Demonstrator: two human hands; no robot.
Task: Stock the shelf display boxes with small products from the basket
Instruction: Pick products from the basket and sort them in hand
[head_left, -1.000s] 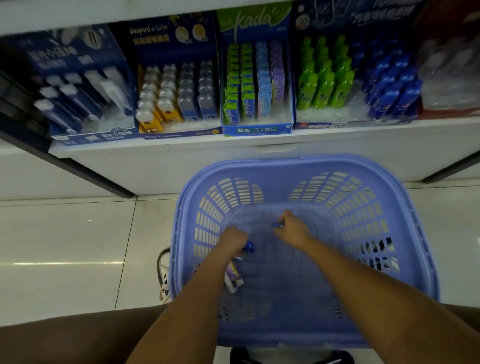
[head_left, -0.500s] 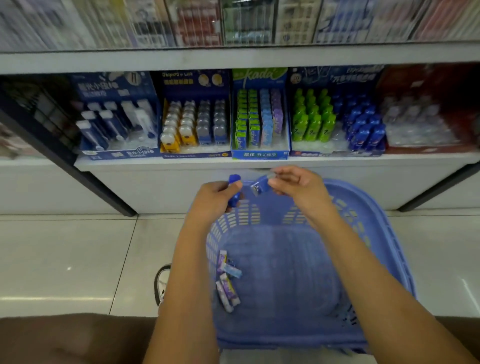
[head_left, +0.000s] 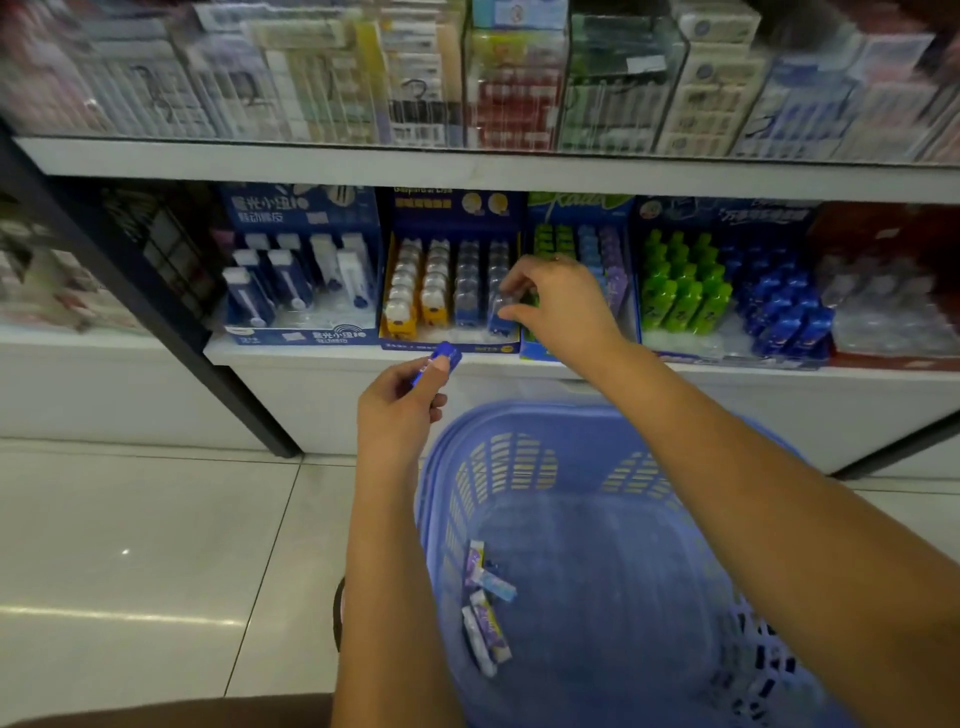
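My right hand (head_left: 558, 306) reaches into the blue-and-yellow display box (head_left: 451, 288) on the lower shelf and pinches a small clear-topped blue product (head_left: 500, 314) at the front of its rightmost row. My left hand (head_left: 402, 402) hovers in front of the shelf edge, below that box, and grips another small blue product (head_left: 442, 358) between thumb and fingers. The blue plastic basket (head_left: 613, 431) stands on the floor under my arms. Several small purple and white packets (head_left: 485, 608) lie at its left inner side.
Left of the target box stands a dark blue box of white items (head_left: 301, 270). To the right are a green-topped box of small packs (head_left: 582, 244) and a box of green and blue bottles (head_left: 727, 291). A glass-fronted upper shelf (head_left: 493, 161) overhangs. A black post (head_left: 171, 322) slants at left.
Both hands rose out of the basket, each with a small blue product. My right hand then moved up into the display box, and my left followed to the shelf edge. The view tilted upward.
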